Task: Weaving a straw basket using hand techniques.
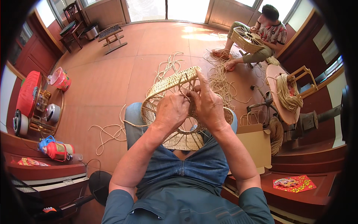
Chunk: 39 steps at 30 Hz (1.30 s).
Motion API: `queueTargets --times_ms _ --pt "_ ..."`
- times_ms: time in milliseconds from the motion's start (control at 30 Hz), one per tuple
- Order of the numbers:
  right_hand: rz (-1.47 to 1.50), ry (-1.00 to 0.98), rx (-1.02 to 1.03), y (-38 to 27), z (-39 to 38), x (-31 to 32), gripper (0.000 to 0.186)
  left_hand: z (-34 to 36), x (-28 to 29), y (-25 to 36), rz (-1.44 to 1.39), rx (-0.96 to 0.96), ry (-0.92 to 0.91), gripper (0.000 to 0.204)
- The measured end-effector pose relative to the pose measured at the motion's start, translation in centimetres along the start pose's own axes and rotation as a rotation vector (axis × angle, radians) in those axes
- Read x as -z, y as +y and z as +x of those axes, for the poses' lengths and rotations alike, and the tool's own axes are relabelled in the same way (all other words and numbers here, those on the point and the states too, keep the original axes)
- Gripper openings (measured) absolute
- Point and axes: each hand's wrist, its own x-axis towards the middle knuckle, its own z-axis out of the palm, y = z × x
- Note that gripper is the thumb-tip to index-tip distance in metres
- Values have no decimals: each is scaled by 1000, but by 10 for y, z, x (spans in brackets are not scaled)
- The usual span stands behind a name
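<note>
A round, half-woven straw-coloured basket [169,83] rests on my lap, tilted, with thin bare spokes showing in its open middle. My left hand [173,108] is closed over the middle, its fingertips pinching a thin brownish cord [183,89] beside the spokes. Close against it, my right hand [208,106] has its thumb and curled fingers pressed together at the same cord. Its index finger stretches up along the woven wall's right end. Both hands cover part of the spokes, and the fingertips partly hide each other.
Loose cords [223,84] lie on the floor ahead and to the right. At the far right, a seated person [274,35] holds another basket [246,43]. Coiled cord [289,91] hangs over a padded chair beside a cardboard box [253,145]. Furniture and a thermos [57,150] stand left.
</note>
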Motion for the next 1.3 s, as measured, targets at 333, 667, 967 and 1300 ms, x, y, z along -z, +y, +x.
queueTargets --times_ms 333,667,967,1300 --pt "1039 44 -498 24 -22 14 26 -30 -12 13 90 -391 509 21" --pt "1012 116 -381 60 -17 89 7 4 -47 9 273 -504 367 20" --pt "914 135 -109 13 16 70 18 27 -60 31 322 -336 335 18" --pt "593 65 -374 67 -5 61 61 12 -62 41 137 -158 40 10"
